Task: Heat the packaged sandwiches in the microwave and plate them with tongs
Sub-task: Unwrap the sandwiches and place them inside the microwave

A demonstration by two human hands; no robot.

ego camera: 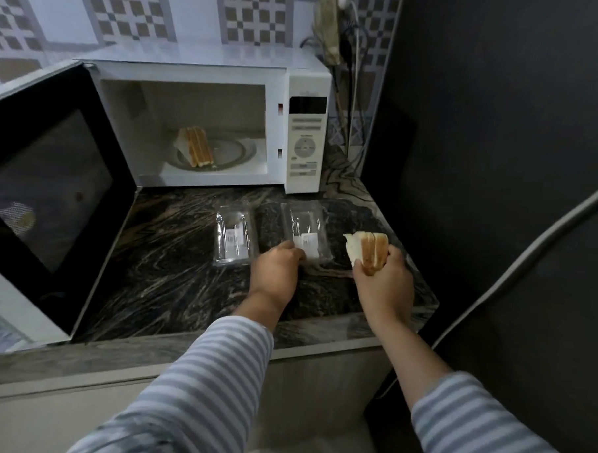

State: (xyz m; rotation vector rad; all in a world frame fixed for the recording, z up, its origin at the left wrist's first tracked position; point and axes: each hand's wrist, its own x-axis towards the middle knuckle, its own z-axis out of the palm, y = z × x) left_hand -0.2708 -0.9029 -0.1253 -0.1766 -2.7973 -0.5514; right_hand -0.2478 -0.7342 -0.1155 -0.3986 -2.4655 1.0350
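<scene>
My right hand (384, 281) gripped a soft white-bread sandwich (367, 250) over the worktop's (173, 255) right edge. My left hand (277, 270) pinched the near edge of a clear plastic package (306, 231); its label was too small to read. A second sandwich (196, 146) lay inside the open white microwave (206, 126).

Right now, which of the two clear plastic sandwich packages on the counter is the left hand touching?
The right-hand clear plastic package, beside the held sandwich; the left hand pinches its near edge. The other package lies untouched.
</scene>
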